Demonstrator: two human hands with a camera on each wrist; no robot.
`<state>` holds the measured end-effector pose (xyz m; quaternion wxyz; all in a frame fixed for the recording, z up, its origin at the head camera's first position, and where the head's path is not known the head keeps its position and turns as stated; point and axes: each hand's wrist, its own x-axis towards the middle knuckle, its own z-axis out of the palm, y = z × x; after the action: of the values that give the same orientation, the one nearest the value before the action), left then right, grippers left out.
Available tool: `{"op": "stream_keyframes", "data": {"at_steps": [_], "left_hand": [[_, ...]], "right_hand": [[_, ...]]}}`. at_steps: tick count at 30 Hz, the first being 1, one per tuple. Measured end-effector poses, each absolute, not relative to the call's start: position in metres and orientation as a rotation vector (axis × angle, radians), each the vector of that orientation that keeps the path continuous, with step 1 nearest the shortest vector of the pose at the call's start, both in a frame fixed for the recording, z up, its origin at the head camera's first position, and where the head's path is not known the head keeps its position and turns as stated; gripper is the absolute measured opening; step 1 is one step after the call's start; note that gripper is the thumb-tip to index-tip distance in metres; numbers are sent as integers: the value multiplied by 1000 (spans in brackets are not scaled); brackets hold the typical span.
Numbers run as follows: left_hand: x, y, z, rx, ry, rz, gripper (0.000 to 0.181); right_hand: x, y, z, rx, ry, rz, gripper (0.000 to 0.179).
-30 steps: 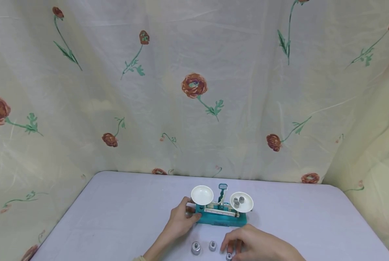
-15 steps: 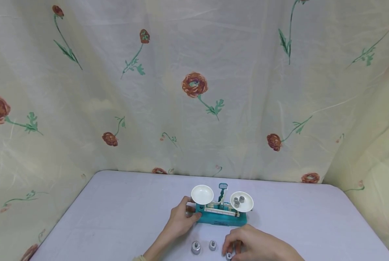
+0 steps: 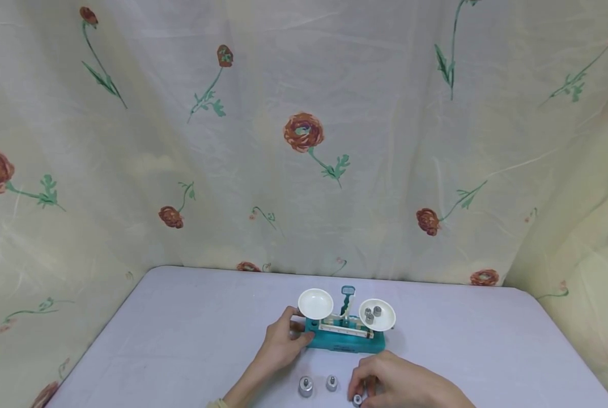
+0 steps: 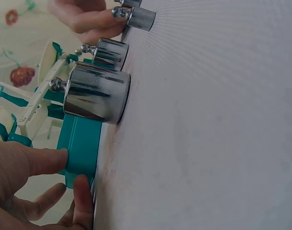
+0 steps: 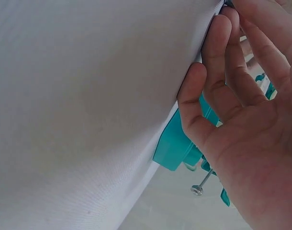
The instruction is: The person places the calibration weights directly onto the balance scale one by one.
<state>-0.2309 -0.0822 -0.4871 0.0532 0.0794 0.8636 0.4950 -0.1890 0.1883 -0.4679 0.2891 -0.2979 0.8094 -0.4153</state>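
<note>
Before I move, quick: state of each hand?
Left hand: closed, holding the teal pan balance at its left end.
Right hand: curled round a small knobbed metal weight; how firm the grip is cannot be told.

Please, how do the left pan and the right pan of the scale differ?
The left pan is empty, while the right pan holds three small metal weights. The left pan sits nearer to the left hand; the right pan is farther from it. Both are round, shallow and white.
</note>
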Motion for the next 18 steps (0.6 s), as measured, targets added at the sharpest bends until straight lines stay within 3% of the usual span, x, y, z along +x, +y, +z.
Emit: {"op": "stream_keyframes", "data": {"at_steps": [18], "left_hand": [[-231, -82, -487, 240, 2619, 1507, 44]], "right_hand": [[-188, 188, -468, -796, 2182, -1103, 16]]}}
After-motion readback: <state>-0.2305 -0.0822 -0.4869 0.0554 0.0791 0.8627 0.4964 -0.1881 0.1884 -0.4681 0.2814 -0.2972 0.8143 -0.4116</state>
